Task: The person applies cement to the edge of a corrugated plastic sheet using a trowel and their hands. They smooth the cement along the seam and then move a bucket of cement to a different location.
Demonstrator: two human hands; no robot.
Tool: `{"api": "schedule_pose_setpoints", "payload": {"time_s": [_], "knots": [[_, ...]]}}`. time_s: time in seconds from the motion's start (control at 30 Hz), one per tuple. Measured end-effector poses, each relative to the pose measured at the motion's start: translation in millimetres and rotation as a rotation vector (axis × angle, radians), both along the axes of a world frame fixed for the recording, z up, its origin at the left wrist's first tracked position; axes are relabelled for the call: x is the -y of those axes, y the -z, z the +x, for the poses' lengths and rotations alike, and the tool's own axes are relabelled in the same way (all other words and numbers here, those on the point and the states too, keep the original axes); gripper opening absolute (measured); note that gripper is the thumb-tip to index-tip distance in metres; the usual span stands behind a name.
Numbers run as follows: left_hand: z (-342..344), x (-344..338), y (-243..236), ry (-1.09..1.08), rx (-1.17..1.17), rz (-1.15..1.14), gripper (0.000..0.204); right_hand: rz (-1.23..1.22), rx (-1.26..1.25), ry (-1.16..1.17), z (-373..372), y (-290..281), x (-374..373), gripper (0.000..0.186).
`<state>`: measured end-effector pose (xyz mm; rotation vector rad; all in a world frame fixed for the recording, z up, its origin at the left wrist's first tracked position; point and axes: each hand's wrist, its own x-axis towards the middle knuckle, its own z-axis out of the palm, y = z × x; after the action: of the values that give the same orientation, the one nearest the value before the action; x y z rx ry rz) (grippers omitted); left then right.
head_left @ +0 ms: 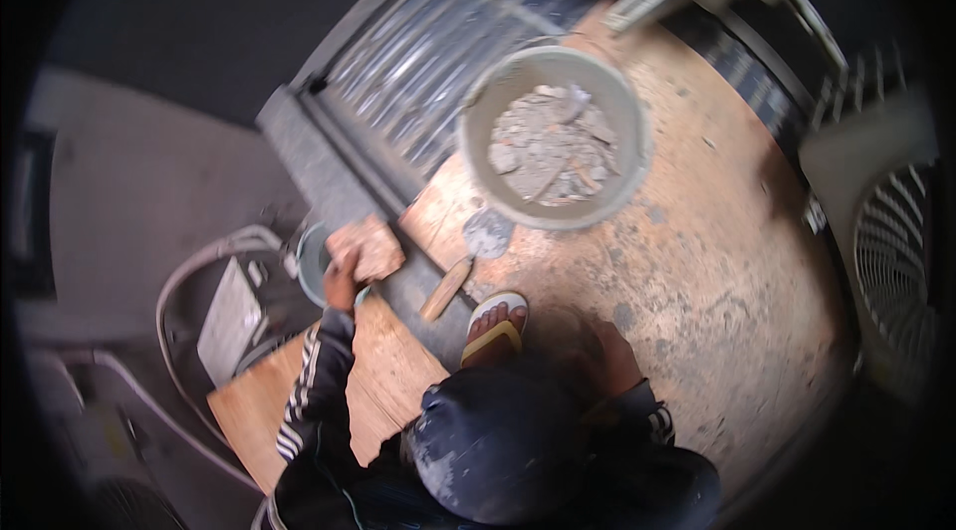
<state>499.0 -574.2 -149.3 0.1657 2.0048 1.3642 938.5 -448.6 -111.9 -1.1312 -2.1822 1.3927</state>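
My left hand [342,279] grips a rough, reddish chunk that looks like a piece of brick [370,248]. It is held over the rim of a small grey-green pail [314,266]. My right hand [609,361] is low over the dusty board, beside my sandalled foot [495,324]; motion blurs its fingers, so their hold cannot be made out. Between the two hands lies a trowel [450,288] with a wooden handle and a rounded grey blade. Beyond it stands a large grey bucket [637,122], partly filled with grey rubble and broken bits.
A stained wooden board [697,261] lies under the bucket, next to corrugated metal sheeting [418,62]. Air-conditioner outdoor units [896,241] stand at the right and far side. At left are a hose [164,301], a pale panel [229,321] and a plywood piece [383,356].
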Motion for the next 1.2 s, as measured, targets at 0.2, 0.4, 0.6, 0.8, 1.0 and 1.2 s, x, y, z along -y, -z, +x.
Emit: {"api": "schedule_pose_setpoints", "payload": {"time_s": [0.2,0.4,0.6,0.8,1.0,1.2], "knots": [[-7.3,25.2,25.2,-0.015,-0.021,-0.046,0.048,0.048,0.113,0.135,30.0,35.7,-3.5,0.052],[-11.6,36.9,46.0,-0.031,-0.157,-0.14,0.044,0.195,0.068,-0.004,23.4,44.0,-9.7,0.051],[-46.4,75.8,59.9,0.168,-0.444,-0.362,0.045,0.351,0.034,-0.1,-8.4,57.8,-10.6,0.047],[-30.9,80.1,52.5,0.108,-0.22,-0.211,0.035,0.003,0.136,0.027,-9.0,44.5,-37.4,0.045],[43.9,27.4,-0.5,0.365,-1.032,-0.24,0.045,-0.067,0.142,-0.047,-21.5,3.0,-61.8,0.053],[146.9,-133.0,-40.3,0.347,0.592,0.306,0.066,-0.281,0.125,0.032,-9.3,4.6,-43.6,0.054]]}}
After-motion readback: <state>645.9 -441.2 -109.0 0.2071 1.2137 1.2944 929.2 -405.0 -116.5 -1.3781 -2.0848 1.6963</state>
